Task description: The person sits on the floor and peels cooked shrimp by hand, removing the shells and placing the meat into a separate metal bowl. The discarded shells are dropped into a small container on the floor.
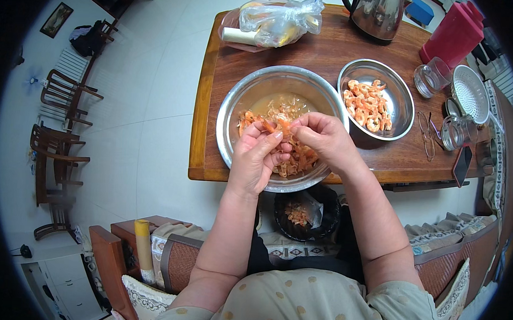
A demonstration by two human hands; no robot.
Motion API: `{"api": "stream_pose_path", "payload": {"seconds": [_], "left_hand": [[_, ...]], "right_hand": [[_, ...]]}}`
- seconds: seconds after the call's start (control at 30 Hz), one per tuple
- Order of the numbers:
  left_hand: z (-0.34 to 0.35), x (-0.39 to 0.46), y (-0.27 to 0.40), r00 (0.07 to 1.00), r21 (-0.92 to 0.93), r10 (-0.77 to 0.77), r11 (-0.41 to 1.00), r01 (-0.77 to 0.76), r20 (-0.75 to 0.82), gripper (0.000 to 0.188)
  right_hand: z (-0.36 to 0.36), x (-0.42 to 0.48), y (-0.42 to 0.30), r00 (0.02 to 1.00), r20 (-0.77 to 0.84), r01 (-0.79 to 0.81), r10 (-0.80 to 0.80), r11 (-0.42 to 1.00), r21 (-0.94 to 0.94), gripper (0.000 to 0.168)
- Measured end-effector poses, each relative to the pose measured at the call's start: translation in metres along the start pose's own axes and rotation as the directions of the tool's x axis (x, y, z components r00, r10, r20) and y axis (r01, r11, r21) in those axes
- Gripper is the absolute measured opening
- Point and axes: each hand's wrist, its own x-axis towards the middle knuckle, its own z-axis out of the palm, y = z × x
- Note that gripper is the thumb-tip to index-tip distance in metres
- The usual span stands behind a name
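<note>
Above a large metal basin point(328, 88), my left hand point(256, 155) holds an orange cooked shrimp point(279, 127) between thumb and fingers. The fingertips of my right hand point(324, 137) pinch the same shrimp from the other side. Murky liquid fills part of the basin, with loose shrimp shells point(301, 160) gathered in it. A few shrimp point(247, 119) lie at its left side, partly behind my left hand. Just right of the basin, a smaller stainless steel bowl point(398, 104) holds a heap of peeled shrimp point(366, 104).
A bin point(331, 223) with shells stands below the wooden table's edge point(208, 175). Toward the back are a bagged bundle point(284, 22), an electric kettle point(376, 15) and a pink jug point(453, 33). Glass cups point(432, 77), a white colander point(469, 94), eyeglasses point(427, 135) and a phone point(462, 164) sit at right.
</note>
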Motion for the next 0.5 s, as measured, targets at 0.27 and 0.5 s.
{"api": "stream_pose_path", "payload": {"seconds": [0.27,0.5], "left_hand": [[0.006,0.000,-0.003,0.956,0.277,0.289,0.924,-0.265,-0.050,0.030],[0.008,-0.001,-0.010,0.923,0.520,0.378,0.777,-0.355,0.066,0.027]], "right_hand": [[0.002,-0.001,-0.006,0.992,-0.002,-0.128,0.129,0.985,0.112,0.014],[0.002,0.001,0.003,0.999,-0.021,0.044,-0.045,0.998,-0.049,0.015]]}}
